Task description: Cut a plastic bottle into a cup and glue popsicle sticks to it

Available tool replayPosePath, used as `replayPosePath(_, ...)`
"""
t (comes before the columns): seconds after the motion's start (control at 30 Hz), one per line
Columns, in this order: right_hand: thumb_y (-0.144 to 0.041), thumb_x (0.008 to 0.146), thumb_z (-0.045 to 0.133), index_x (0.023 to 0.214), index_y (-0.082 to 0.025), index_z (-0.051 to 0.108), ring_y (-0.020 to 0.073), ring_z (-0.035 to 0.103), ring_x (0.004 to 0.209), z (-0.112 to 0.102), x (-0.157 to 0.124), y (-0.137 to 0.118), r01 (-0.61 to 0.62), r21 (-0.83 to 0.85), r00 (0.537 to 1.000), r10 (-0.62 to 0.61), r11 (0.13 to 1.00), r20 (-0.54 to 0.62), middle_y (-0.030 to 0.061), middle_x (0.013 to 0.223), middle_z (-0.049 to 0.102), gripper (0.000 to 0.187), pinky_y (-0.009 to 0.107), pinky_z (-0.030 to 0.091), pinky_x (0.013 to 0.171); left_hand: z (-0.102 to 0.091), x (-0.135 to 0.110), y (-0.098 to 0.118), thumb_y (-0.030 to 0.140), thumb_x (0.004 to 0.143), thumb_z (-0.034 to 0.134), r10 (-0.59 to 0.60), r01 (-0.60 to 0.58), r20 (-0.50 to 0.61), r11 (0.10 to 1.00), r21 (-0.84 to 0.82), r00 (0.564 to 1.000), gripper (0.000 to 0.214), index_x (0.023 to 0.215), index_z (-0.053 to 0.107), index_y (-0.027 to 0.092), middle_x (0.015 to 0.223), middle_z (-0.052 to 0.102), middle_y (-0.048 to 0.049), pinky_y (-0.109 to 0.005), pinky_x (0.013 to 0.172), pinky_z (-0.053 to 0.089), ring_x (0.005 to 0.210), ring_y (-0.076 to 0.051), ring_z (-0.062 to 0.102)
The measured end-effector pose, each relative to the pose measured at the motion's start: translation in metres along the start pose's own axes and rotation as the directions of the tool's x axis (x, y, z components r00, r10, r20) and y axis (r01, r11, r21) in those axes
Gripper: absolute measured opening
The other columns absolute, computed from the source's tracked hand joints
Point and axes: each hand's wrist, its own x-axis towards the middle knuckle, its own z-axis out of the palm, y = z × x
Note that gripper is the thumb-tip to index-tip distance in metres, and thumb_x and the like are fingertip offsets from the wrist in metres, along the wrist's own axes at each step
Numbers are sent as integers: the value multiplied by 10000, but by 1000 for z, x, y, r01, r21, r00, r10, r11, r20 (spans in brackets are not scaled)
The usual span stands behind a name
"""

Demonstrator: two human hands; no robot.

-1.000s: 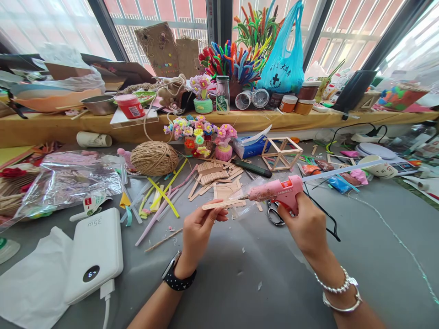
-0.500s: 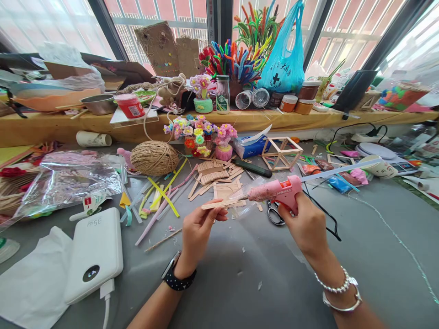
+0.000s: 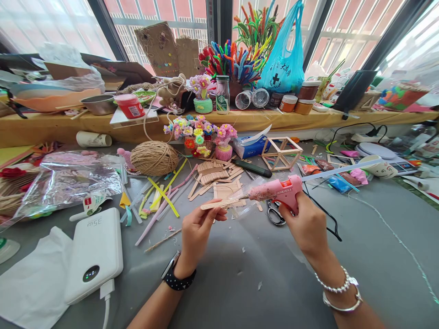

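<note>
My left hand (image 3: 197, 230) pinches a flat wooden craft stick (image 3: 219, 204) and holds it level above the grey table (image 3: 260, 283). My right hand (image 3: 303, 226) grips a pink hot glue gun (image 3: 279, 191), a clear glue stick jutting from its back. The gun's nozzle points left and sits over the right end of the craft stick. A black watch is on my left wrist and silver bracelets are on my right. Behind the stick lies a pile of more wooden sticks (image 3: 216, 176).
Scissors (image 3: 274, 213) lie under the glue gun. A white power bank (image 3: 94, 253) with a cable rests at the front left beside white tissue. A twine ball (image 3: 154, 157), a wooden stick cube frame (image 3: 281, 153), small flower pots and pipe cleaners crowd the back.
</note>
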Motion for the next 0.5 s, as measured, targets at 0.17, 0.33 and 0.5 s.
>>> replayPosePath(0.17, -228, 737, 448, 729, -170, 492, 142, 464, 467, 1, 0, 1, -9, -9, 1000, 9, 1000, 6, 7, 544, 513, 73, 243, 313, 454, 0, 0, 0, 204, 765, 563, 10, -10, -7, 1000, 1, 1000, 137, 875, 636, 165, 654, 674, 28, -167, 576, 523, 551, -76, 626)
replayPosePath(0.33, -223, 734, 445, 729, -173, 491, 144, 469, 468, 1, 0, 1, -5, -13, 1000, 5, 1000, 3, 6, 542, 517, 69, 243, 309, 453, 0, 0, 0, 209, 765, 563, 12, -11, -17, 1000, 11, 1000, 146, 883, 635, 161, 649, 674, 24, -174, 573, 525, 549, -81, 625)
replayPosePath(0.5, -228, 738, 441, 739, -174, 488, 143, 464, 470, 1, 0, 1, -4, -17, 1000, 4, 1000, 2, 3, 545, 512, 72, 242, 313, 457, -1, -1, -1, 220, 768, 560, 16, -15, -30, 999, 32, 999, 145, 877, 631, 156, 650, 674, 19, -183, 573, 526, 543, -86, 625)
